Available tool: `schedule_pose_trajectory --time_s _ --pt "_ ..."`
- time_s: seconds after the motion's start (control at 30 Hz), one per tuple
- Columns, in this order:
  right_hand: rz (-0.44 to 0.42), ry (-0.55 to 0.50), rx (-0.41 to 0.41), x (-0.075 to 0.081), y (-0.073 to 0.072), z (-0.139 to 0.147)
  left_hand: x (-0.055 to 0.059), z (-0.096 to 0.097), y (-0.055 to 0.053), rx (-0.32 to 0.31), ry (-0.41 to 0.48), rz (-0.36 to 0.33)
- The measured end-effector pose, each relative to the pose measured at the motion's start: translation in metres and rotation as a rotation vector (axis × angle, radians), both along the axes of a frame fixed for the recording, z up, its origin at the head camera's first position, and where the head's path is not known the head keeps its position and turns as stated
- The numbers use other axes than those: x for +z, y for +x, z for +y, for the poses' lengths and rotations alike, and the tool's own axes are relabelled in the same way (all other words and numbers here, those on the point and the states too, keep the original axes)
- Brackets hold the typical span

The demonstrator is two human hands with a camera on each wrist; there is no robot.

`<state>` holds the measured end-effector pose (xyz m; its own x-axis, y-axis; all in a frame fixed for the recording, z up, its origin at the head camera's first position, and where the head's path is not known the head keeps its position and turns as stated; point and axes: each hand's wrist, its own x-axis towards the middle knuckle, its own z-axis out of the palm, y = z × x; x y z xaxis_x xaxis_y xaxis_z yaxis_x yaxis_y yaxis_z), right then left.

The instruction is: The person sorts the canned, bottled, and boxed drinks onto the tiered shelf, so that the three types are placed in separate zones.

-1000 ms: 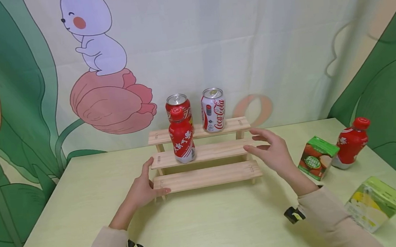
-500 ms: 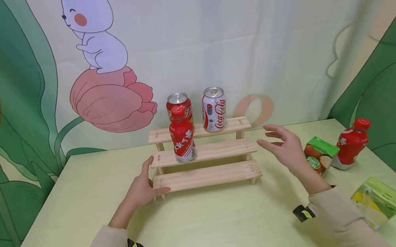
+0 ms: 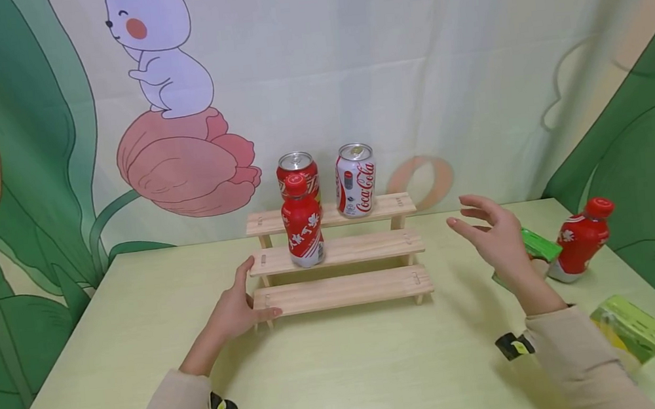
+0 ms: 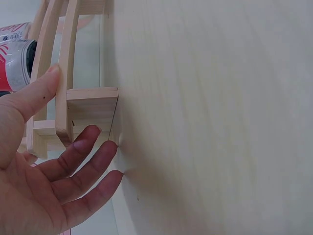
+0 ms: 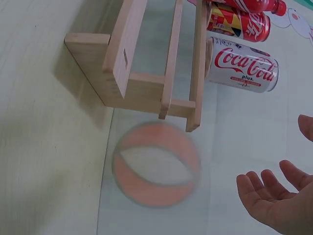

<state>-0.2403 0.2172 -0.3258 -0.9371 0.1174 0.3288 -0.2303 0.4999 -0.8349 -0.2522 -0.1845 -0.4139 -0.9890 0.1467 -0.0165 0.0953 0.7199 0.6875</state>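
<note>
A printed cloth backdrop (image 3: 499,82) fills the rear, the rabbit (image 3: 176,81) on it cut off at the ears by the top edge. Before it spreads the pale surface (image 3: 349,367), its near edge out of frame. The three-step wooden rack (image 3: 342,292) stands at the back middle of that surface.

The left hand (image 3: 232,312) grips the rack's left end, thumb over the lowest board; its index finger is mostly hidden in the left wrist view. The right hand (image 3: 499,240) holds nothing, thumb and fingers apart, in the air right of the rack (the right wrist view crops it at the frame edge).

A red bottle (image 3: 303,230) stands upright on the middle step; its twin, a second bottle (image 3: 585,235), stands far right on the surface. A yellow-green carton (image 3: 641,329) is partly covered by the right sleeve (image 3: 578,345). On the top step, the white can (image 3: 356,182) shows plainly, while the red can (image 3: 311,174) is largely blocked by the bottle. The green-topped carton (image 3: 541,246) is half lost behind the right hand and wrist.
</note>
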Motion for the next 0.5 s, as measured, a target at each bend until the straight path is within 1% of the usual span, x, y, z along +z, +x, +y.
schedule_pose_trajectory --time_s 0.03,0.13,0.23,0.27,0.3,0.43,0.5 --pt "0.002 0.005 -0.01 0.001 0.0 0.002 -0.005 -0.002 -0.002 -0.018 0.013 0.025" --pt "-0.001 0.012 -0.039 0.004 0.001 0.008 -0.005 -0.002 -0.002 -0.028 0.019 0.034" --pt "-0.008 0.026 -0.07 0.007 0.001 0.014 -0.005 -0.002 -0.002 -0.025 0.018 0.025" --pt "-0.011 0.024 -0.078 0.008 0.001 0.016 0.0 0.001 0.0 -0.006 0.006 0.0" --pt "-0.012 0.027 -0.088 0.009 0.001 0.019 0.0 0.001 -0.001 -0.002 0.002 -0.005" --pt "-0.03 0.012 -0.117 0.013 0.002 0.026 0.001 0.001 -0.001 0.008 -0.012 -0.011" --pt "-0.038 -0.002 -0.119 0.016 0.004 0.028 0.001 0.001 -0.001 0.006 -0.015 -0.008"
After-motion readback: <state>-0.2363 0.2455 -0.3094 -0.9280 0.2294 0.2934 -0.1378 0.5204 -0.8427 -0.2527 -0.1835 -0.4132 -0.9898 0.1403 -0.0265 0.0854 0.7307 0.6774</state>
